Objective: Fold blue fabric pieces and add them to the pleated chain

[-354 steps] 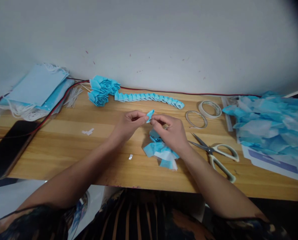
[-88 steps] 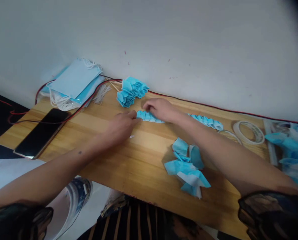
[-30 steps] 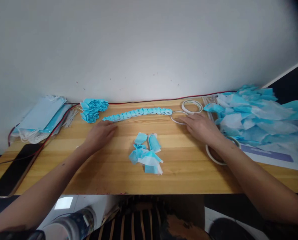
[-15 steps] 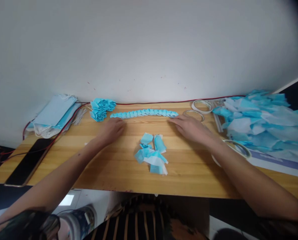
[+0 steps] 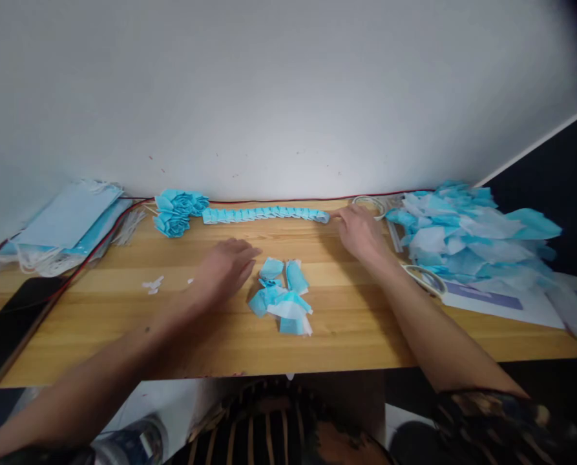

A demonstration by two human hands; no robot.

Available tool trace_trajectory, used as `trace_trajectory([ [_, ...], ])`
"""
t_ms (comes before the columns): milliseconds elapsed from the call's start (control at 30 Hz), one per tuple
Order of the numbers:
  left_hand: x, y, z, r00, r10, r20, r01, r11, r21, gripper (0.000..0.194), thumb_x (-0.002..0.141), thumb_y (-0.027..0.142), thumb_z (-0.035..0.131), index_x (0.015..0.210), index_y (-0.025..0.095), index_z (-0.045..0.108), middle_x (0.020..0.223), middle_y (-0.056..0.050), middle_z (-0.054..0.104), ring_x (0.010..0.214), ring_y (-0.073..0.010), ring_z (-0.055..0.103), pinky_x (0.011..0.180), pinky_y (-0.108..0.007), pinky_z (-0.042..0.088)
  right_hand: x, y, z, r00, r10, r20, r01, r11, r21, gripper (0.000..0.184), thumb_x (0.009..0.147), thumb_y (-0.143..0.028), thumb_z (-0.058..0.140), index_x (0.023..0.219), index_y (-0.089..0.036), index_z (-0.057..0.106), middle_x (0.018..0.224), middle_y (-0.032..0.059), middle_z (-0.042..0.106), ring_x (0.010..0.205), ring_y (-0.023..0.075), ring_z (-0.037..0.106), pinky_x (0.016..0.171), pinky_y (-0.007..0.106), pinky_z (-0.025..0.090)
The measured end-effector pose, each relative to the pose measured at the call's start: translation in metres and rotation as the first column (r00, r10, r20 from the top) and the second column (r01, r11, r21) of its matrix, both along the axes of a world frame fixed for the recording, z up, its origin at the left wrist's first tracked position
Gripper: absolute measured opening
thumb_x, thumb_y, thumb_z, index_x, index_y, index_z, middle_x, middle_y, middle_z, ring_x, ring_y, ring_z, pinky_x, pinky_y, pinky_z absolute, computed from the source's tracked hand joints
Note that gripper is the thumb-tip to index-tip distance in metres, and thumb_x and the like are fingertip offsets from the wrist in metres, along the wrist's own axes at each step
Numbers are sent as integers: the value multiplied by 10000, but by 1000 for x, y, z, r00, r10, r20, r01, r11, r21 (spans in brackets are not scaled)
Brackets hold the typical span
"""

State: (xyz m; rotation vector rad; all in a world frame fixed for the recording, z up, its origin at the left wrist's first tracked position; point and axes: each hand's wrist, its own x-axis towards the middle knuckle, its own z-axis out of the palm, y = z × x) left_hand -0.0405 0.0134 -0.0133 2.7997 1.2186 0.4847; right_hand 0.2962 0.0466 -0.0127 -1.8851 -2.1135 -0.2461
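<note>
A pleated blue strip point(image 5: 266, 214), folded from mask-like fabric, lies lengthwise along the back of the table. At its right end is my right hand point(image 5: 360, 232), index finger stretched to the tip and the other fingers loosely bent; whether it touches cannot be made out. My left hand point(image 5: 225, 268), slightly blurred, hovers over the table in front of the strip, fingers apart and holding nothing. Just right of it sits a small group of cut blue and white fabric pieces point(image 5: 295, 310). Blue folded flowers point(image 5: 176, 210) lie beside the strip's left end.
On the left are stacked face masks point(image 5: 70, 216), white strips point(image 5: 130, 226), a phone point(image 5: 14, 323) and a red cable point(image 5: 106, 242). A large heap of blue and white fabric pieces point(image 5: 467, 236) and tape rolls point(image 5: 424, 279) occupy the right. White scraps point(image 5: 153, 284) lie left of centre.
My left hand has drawn back from the strip's left end toward me and a little right. My right hand stays by the right end. The view has turned slightly right.
</note>
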Motion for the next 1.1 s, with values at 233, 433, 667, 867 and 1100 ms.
trace_trajectory([
  [233, 0, -15, -27, 991, 56, 125, -48, 997, -65, 349, 1021, 201, 434, 1167, 185, 751, 1038, -116, 768, 940, -258, 697, 831, -390, 548, -12, 20, -4, 997, 72, -20, -72, 997, 20, 459, 915, -39, 419, 1224, -152, 739, 1279, 163, 703, 1169, 325, 592, 1017, 450, 481],
  [433, -4, -17, -34, 982, 71, 175, -52, 992, -111, 345, 1018, 209, 433, 1106, 192, 766, 975, -90, 776, 901, -242, 719, 786, -364, 560, -20, 30, -9, 996, 65, 53, -60, 993, -98, 511, 929, -23, 419, 1328, -167, 704, 1405, 157, 662, 1234, 326, 594, 1022, 440, 483],
  [667, -3, -15, -32, 985, 10, 175, 8, 995, -103, 302, 1023, 213, 474, 1097, 205, 767, 985, -86, 784, 875, -227, 720, 763, -346, 552, -29, 43, -4, 996, 82, -21, -82, 996, -30, 497, 900, 2, 422, 1297, -137, 686, 1325, 160, 698, 1170, 323, 611, 1010, 439, 478],
  [867, -4, -17, -31, 980, -6, 201, 28, 994, -108, 306, 1032, 211, 457, 1098, 218, 756, 959, -78, 773, 861, -217, 697, 750, -345, 538, -40, 60, -10, 989, 143, -23, -145, 987, -73, 484, 884, 4, 445, 1242, -158, 728, 1318, 129, 714, 1164, 305, 609, 1022, 416, 474],
  [1100, -2, -17, -30, 982, -3, 187, 35, 986, -166, 288, 1029, 235, 472, 1056, 235, 760, 938, -83, 747, 842, -217, 668, 759, -345, 529, -40, 63, -17, 988, 148, -41, -152, 982, -113, 505, 885, 23, 449, 1262, -164, 729, 1336, 118, 717, 1192, 294, 617, 1043, 413, 477],
])
